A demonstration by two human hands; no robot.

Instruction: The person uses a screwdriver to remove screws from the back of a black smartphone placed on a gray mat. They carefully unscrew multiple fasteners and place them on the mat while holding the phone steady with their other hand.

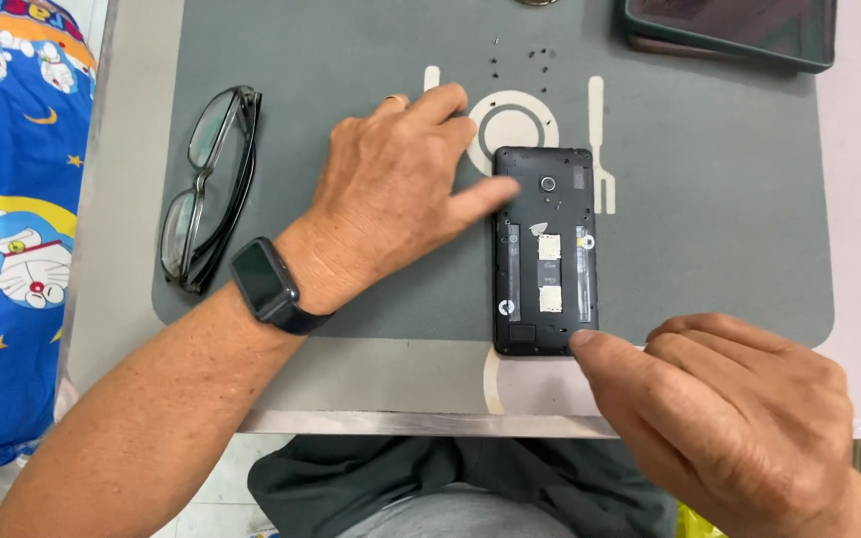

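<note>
The upper left edge of an opened phone [544, 251] is touched by a finger of the left hand [391, 194], whose fingers are spread and grasp nothing. The lower right corner is pressed by the thumb of the right hand [729, 399], its fingers loosely curled and empty. The phone is laid back-up on a grey mat [710, 199] on the bench [132, 199]. Small screws [525, 60] are scattered above it; folded glasses [209, 184] are placed to the left.

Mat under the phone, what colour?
Grey mat with a white plate-and-cutlery motif; head view.
</note>
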